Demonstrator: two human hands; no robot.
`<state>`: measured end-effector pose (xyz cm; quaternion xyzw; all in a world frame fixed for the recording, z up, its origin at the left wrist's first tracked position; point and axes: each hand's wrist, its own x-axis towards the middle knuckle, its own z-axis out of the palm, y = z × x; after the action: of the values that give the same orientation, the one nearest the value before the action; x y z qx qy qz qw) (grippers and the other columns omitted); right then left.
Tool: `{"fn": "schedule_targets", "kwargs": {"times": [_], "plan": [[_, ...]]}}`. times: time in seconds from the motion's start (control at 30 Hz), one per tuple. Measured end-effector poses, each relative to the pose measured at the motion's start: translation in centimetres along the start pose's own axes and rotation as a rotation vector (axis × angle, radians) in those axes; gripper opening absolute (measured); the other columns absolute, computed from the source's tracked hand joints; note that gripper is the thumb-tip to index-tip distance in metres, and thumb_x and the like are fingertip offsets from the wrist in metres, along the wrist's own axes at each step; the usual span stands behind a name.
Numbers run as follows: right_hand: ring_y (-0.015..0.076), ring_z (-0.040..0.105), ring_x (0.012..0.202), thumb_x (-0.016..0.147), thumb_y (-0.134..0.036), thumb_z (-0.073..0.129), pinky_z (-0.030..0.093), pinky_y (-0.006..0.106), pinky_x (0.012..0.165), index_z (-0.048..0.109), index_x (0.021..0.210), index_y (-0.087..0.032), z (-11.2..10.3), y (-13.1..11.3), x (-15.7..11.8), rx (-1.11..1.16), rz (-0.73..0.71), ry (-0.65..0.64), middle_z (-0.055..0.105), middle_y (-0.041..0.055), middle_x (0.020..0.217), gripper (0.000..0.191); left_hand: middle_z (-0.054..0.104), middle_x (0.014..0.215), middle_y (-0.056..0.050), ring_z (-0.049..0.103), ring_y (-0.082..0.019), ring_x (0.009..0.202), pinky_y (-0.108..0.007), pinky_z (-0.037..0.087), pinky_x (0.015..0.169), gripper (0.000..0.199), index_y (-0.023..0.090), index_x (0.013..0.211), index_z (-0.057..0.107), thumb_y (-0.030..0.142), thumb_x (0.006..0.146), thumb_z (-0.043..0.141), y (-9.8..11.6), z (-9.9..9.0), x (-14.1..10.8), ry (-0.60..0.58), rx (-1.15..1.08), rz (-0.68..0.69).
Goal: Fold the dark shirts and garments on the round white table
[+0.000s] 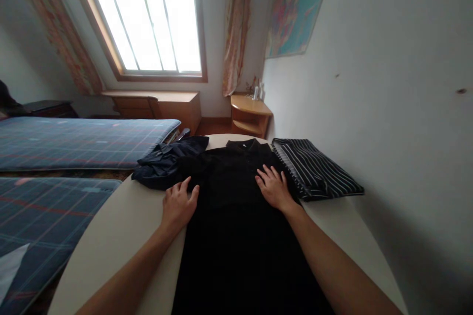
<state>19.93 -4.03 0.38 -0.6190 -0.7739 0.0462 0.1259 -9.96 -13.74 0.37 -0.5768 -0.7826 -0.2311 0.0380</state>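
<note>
A black collared shirt (pixel 240 236) lies spread on the pale round table (pixel 99 236), its collar at the far edge and its body running toward me. My left hand (pixel 180 202) rests at the shirt's left side by the sleeve, fingers apart. On the upper right of the shirt my right hand (pixel 274 187) lies flat with spread fingers. Dark navy crumpled cloth (pixel 158 162) sits just beyond my left hand. To the right of my right hand is a folded black-and-white striped garment (pixel 321 170).
Two plaid-covered beds (pixel 81 142) stand along the left. A white wall (pixel 388 123) rises close to the table's right side. Past the table are a small corner shelf (pixel 251 104) with small items on it and a wooden desk (pixel 177 101) under the window.
</note>
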Motion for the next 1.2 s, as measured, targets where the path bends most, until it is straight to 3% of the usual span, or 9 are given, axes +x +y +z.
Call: {"fn": "schedule_targets", "kwargs": {"times": [0.2, 0.33, 0.53, 0.7, 0.83, 0.97, 1.1, 1.2], "plan": [[0.0275, 0.021, 0.151, 0.104, -0.049, 0.026, 0.009, 0.055, 0.122, 0.050, 0.146, -0.025, 0.0, 0.0, 0.0, -0.006, 0.001, -0.005, 0.034, 0.0034, 0.161, 0.054, 0.061, 0.133, -0.019, 0.049, -0.035, 0.130, -0.052, 0.037, 0.109, 0.053, 0.014, 0.139, 0.057, 0.042, 0.097, 0.042, -1.0, 1.7, 0.4, -0.034, -0.125, -0.023], [0.0272, 0.021, 0.151, 0.104, -0.048, 0.026, 0.009, 0.056, 0.122, 0.050, 0.147, -0.024, -0.1, -0.1, 0.0, -0.002, -0.006, -0.011, 0.034, 0.0036, 0.161, 0.054, 0.057, 0.135, -0.021, 0.049, -0.036, 0.130, -0.053, 0.035, 0.113, 0.056, 0.009, 0.133, 0.061, 0.044, 0.092, 0.047, -1.7, 2.7, 1.0, -0.023, -0.362, -0.071], [0.0269, 0.021, 0.151, 0.104, -0.048, 0.026, 0.008, 0.056, 0.122, 0.050, 0.146, -0.024, -0.3, -0.2, 0.0, 0.007, -0.007, -0.019, 0.035, 0.0029, 0.161, 0.054, 0.049, 0.140, -0.017, 0.052, -0.028, 0.131, -0.041, 0.038, 0.115, 0.056, 0.011, 0.133, 0.060, 0.047, 0.091, 0.050, -1.9, 2.6, 1.6, -0.023, -0.597, -0.035], [0.0270, 0.021, 0.151, 0.104, -0.048, 0.026, 0.007, 0.056, 0.122, 0.050, 0.146, -0.024, -0.2, -0.2, 0.0, 0.004, -0.016, -0.019, 0.036, 0.0026, 0.160, 0.054, 0.040, 0.151, -0.016, 0.044, -0.031, 0.139, -0.045, 0.038, 0.115, 0.055, 0.013, 0.137, 0.056, 0.043, 0.090, 0.055, -1.2, 2.1, 1.5, -0.027, -0.720, -0.020], [0.0275, 0.022, 0.151, 0.104, -0.049, 0.025, 0.009, 0.057, 0.121, 0.050, 0.146, -0.024, -0.1, -0.2, 0.0, -0.001, -0.025, -0.010, 0.037, 0.0030, 0.160, 0.055, 0.040, 0.151, -0.017, 0.041, -0.030, 0.141, -0.045, 0.035, 0.118, 0.055, 0.012, 0.142, 0.050, 0.035, 0.092, 0.056, -0.2, 1.1, 1.6, 0.125, -0.600, 0.148], [0.0278, 0.022, 0.150, 0.104, -0.050, 0.024, 0.009, 0.058, 0.121, 0.050, 0.146, -0.025, 0.0, -0.2, 0.1, -0.009, -0.029, -0.009, 0.038, 0.0037, 0.159, 0.056, 0.045, 0.149, -0.013, 0.043, -0.027, 0.139, -0.046, 0.036, 0.118, 0.049, 0.018, 0.145, 0.047, 0.024, 0.097, 0.051, 0.6, 0.4, 1.5, 0.238, -0.426, 0.423], [0.0274, 0.022, 0.150, 0.104, -0.051, 0.023, 0.009, 0.057, 0.121, 0.050, 0.146, -0.025, 0.1, -0.1, 0.1, -0.008, -0.027, -0.004, 0.038, 0.0038, 0.159, 0.056, 0.053, 0.146, -0.006, 0.045, -0.024, 0.136, -0.045, 0.040, 0.115, 0.048, 0.025, 0.141, 0.052, 0.010, 0.096, 0.045, 0.9, 0.6, 0.8, 0.053, -0.292, 0.773], [0.0273, 0.021, 0.151, 0.104, -0.051, 0.023, 0.009, 0.057, 0.121, 0.050, 0.146, -0.026, 0.1, -0.1, 0.1, -0.006, -0.027, -0.005, 0.039, 0.0037, 0.159, 0.056, 0.055, 0.144, -0.003, 0.047, -0.024, 0.134, -0.045, 0.044, 0.112, 0.044, 0.026, 0.128, 0.063, 0.005, 0.094, 0.043, 1.0, 0.6, 0.2, -0.063, -0.251, 0.862]]}}
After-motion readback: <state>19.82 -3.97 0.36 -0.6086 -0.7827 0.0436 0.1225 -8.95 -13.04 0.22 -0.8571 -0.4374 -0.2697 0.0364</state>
